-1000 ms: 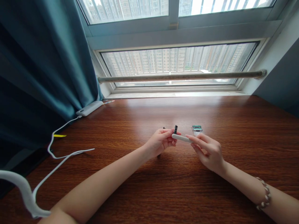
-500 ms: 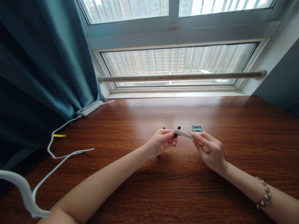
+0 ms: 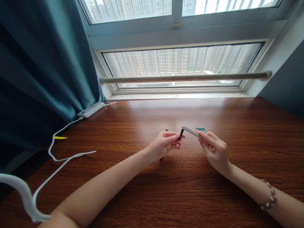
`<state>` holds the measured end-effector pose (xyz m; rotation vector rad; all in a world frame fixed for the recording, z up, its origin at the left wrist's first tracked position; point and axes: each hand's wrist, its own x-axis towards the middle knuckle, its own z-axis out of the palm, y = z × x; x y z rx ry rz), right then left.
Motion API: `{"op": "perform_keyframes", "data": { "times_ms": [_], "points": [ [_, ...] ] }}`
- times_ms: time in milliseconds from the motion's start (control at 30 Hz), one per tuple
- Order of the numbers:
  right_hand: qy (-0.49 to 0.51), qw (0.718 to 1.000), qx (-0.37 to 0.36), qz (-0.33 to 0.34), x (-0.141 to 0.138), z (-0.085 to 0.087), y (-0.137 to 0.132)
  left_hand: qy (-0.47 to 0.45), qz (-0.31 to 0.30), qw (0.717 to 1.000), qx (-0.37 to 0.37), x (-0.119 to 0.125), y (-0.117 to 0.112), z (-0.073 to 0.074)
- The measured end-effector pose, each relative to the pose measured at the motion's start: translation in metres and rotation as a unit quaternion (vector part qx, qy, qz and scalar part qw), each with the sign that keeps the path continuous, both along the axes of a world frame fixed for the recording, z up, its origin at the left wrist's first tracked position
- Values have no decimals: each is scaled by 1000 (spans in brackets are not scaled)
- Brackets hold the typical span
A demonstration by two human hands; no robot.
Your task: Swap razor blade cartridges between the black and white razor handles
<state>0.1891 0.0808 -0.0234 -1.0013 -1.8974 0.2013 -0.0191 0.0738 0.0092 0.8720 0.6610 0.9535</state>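
My right hand pinches a slim white razor handle above the wooden table. Its black tip points down and left, toward my left hand. My left hand is curled, fingertips pinched right at that black tip; whether it grips a small part there I cannot make out. Just behind the handle lies a small clear case with green blade cartridges. A tiny dark piece rests on the table beyond my left hand.
A white power bank sits at the back left by the teal curtain, its white cable trailing toward me. A yellow tag lies near the cable. A window with a metal rail runs along the far edge.
My right hand has raised and tilted the white handle, so its black tip swung from pointing up to pointing down toward my left fingertips. My left hand let go of the shaft.
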Motion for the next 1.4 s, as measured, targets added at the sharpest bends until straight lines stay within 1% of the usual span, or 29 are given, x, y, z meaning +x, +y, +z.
{"op": "perform_keyframes", "data": {
  "times_ms": [167, 333, 400, 467, 533, 600, 700, 800, 900, 1000, 1133, 1300, 1400],
  "points": [
    [-37, 998, 26, 31, 2, 0, 0, 28, 39, 999, 9, 2, 0, 1],
    [-34, 999, 20, -20, 2, -2, 1, 90, 57, 993, 59, 2, 0, -3],
    [-33, 999, 20, -15, 2, -2, 1, 121, 75, 986, 87, 2, 0, -3],
    [-46, 999, 28, 5, 2, -2, 1, 157, 94, 976, 119, 2, -1, -2],
    [-61, 997, 37, 10, 1, -1, 1, 185, 109, 966, 145, 2, -2, 0],
    [-63, 997, 35, -8, 1, -1, 1, 202, 119, 959, 157, 3, -3, 1],
    [-37, 999, 7, -40, 0, 0, 2, 218, 124, 955, 159, 4, -5, 1],
    [-13, 999, -19, -25, 0, 1, 1, 214, 122, 956, 162, 3, -5, -1],
    [-25, 1000, -17, 4, 0, 1, 0, 192, 109, 962, 163, 3, -5, -4],
    [-36, 999, -12, 4, 0, 1, 0, 179, 101, 965, 164, 3, -6, -5],
    [-41, 999, -2, 6, 1, 1, 0, 168, 114, 966, 157, 4, -6, -3],
    [-48, 998, 17, 22, 2, -1, 1, 148, 124, 974, 116, 6, -5, 2],
    [-51, 998, 28, 33, 2, -2, 0, 136, 132, 975, 117, 6, -4, 2]
  ]
}}
